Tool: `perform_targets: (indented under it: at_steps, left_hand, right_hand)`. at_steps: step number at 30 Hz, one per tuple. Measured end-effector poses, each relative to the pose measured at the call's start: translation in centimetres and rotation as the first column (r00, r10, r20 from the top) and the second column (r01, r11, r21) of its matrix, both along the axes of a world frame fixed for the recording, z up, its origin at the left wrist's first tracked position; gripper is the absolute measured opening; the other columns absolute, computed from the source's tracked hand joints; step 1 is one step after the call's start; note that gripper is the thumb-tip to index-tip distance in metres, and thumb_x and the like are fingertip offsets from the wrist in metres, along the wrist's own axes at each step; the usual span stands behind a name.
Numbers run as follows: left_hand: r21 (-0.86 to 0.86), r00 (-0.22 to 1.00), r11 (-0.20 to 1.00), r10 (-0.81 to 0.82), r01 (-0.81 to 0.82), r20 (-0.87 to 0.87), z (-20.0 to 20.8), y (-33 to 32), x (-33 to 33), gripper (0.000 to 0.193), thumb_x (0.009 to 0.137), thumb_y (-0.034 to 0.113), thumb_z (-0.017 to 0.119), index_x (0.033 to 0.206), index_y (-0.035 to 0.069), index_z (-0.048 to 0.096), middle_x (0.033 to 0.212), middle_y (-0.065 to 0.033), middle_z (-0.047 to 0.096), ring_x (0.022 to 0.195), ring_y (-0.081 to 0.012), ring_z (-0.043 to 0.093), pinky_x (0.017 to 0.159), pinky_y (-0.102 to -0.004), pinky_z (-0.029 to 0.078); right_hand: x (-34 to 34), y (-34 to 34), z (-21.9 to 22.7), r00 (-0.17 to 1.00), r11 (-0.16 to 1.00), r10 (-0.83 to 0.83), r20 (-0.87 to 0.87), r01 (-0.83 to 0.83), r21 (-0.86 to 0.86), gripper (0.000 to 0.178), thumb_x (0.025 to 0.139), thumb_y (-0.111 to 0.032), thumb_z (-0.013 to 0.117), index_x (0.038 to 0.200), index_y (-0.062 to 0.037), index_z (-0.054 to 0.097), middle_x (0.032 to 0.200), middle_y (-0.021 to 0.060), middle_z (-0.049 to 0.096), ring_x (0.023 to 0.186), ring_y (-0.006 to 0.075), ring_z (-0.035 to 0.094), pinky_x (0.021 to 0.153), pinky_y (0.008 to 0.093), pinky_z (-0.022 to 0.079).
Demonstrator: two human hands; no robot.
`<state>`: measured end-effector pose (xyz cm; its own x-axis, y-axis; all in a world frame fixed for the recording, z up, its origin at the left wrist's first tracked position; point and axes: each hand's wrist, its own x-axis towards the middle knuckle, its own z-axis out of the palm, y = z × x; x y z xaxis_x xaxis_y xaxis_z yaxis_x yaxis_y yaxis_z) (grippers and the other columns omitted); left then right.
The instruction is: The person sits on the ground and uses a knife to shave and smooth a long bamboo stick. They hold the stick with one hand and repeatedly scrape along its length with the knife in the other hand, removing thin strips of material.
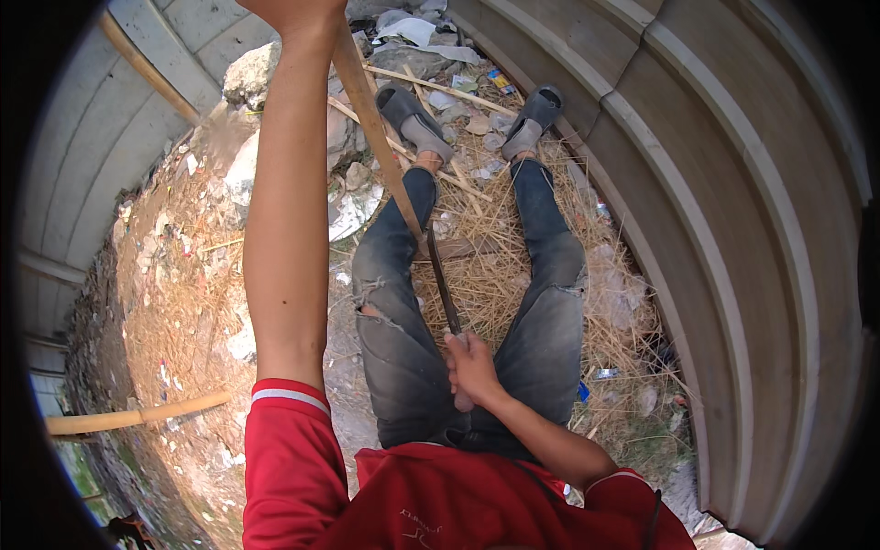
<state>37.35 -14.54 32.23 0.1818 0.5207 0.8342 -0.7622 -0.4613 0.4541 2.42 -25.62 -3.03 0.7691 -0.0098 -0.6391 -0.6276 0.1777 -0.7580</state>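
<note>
Head view shows me the right hand (pixel 474 368) gripping a dark blade (pixel 443 286) at the stick (pixel 378 136); the left hand's (pixel 298 11) hold, I can't tell. Strips (pixel 467 187) seem done, this stick unfinished.

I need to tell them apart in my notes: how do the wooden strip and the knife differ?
Colour: the wooden strip is tan; the knife has a dark blade.
Size: the strip looks longer and wider than the knife's blade.
Extent: the strip reaches the picture's top edge, beside the left hand; the knife's handle sits in the right hand.
Both are long and narrow.
</note>
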Motion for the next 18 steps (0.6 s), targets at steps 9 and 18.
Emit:
perform_targets:
  at_steps: [9, 18]
  left_hand:
    - [0.024, 0.998, 0.998, 0.060, -0.059, -0.024, 0.4, 2.4, -0.8, 0.050, 0.095, 0.045, 0.075, 0.102, -0.005, 0.073, 0.059, -0.0006, 0.055, 0.055, -0.0081, 0.047, 0.050, -0.0310, 0.036]
    - [0.028, 0.996, 0.997, 0.072, -0.074, 0.055, 0.0, 0.8, 1.1, 0.052, 0.096, 0.045, 0.076, 0.108, -0.006, 0.071, 0.062, 0.0018, 0.055, 0.055, -0.0070, 0.045, 0.049, -0.0291, 0.034]
  right_hand:
    - [0.5, -1.5, 2.9, 0.956, 0.984, -0.175, 0.236, 0.158, 0.087, 0.029, 0.106, -0.028, 0.059, 0.113, -0.0023, 0.048, 0.064, 0.0024, 0.050, 0.042, 0.0116, 0.049, 0.037, 0.0287, 0.044]
    - [1.4, 0.0, -4.6, 0.996, 0.996, -0.053, -0.070, 0.058, 0.066, 0.025, 0.105, -0.026, 0.058, 0.112, -0.0032, 0.050, 0.067, 0.0028, 0.052, 0.045, 0.0122, 0.049, 0.039, 0.0300, 0.042]
